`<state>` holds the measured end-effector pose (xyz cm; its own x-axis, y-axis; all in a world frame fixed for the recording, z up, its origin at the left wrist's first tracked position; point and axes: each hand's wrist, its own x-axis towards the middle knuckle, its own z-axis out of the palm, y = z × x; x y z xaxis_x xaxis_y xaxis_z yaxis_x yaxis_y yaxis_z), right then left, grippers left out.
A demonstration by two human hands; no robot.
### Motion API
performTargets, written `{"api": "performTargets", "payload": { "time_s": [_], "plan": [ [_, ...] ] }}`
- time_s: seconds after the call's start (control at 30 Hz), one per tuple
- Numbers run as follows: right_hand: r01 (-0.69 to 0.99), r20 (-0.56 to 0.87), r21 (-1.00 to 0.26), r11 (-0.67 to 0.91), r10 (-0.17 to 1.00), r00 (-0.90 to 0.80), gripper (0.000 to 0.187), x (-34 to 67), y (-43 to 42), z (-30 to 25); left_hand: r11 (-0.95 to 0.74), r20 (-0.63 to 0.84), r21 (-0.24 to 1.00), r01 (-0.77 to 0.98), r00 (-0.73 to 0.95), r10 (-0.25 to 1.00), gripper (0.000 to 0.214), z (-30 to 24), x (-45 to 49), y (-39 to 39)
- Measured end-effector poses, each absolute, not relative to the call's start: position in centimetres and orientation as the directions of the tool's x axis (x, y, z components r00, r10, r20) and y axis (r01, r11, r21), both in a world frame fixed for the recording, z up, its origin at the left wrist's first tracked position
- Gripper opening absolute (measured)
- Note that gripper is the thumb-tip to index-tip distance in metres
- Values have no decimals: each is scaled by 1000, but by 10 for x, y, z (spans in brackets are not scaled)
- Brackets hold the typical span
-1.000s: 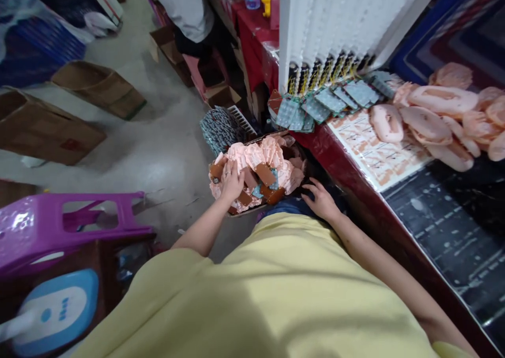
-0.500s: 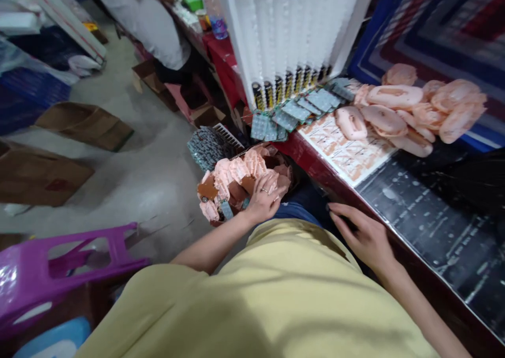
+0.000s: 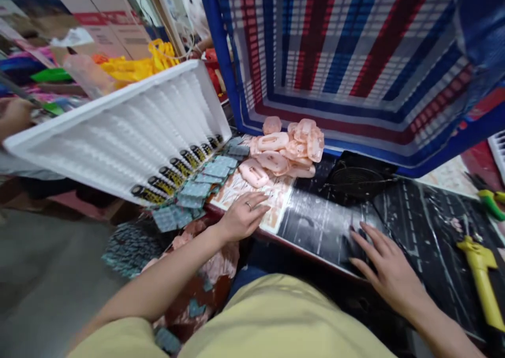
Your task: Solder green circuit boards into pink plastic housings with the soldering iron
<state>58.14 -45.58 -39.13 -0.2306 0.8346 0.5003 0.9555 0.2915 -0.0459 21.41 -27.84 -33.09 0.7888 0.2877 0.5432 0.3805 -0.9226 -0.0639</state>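
Observation:
My left hand [image 3: 242, 216], with a ring on one finger, lies on a printed sheet [image 3: 276, 197] at the near edge of the bench. Its fingers are stretched out and hold nothing. Just beyond it sits a heap of pink plastic shells [image 3: 290, 147]. My right hand [image 3: 384, 263] rests flat with fingers spread on the black cutting mat [image 3: 426, 216]. A box of pink and brown parts [image 3: 209, 284] stands below the bench edge, under my left arm.
A tilted white foam tray [image 3: 130, 131] holds a row of black batteries [image 3: 173, 166], with small green circuit boards [image 3: 197, 189] below it. A blue, red and white striped sheet [image 3: 347, 58] stands behind. A yellow tool [image 3: 483, 279] lies at the right. Another person's hand [image 3: 13, 118] shows at far left.
My view swung up from the floor to the bench. My left hand left the box of parts and came up onto the printed sheet. My right hand slid farther onto the black mat.

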Motion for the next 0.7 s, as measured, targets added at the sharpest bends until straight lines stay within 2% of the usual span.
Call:
{"api": "performTargets", "payload": {
  "time_s": [0.1,0.2,0.37,0.7],
  "plan": [
    [941,484,34,337,818,-311,51,586,-453,-396,-933,377,-83,351,877,297,30,-336,217,-255],
    [905,435,65,421,804,-406,55,588,-451,-403,-923,227,-34,383,903,366,45,-343,215,-250],
    [881,376,-4,472,817,-436,60,592,-458,-418,-895,62,70,440,894,444,49,-337,213,-259],
    [894,208,-92,439,886,-414,55,584,-470,-400,-878,-50,199,434,900,433,46,-337,213,-262]
  ]
}}
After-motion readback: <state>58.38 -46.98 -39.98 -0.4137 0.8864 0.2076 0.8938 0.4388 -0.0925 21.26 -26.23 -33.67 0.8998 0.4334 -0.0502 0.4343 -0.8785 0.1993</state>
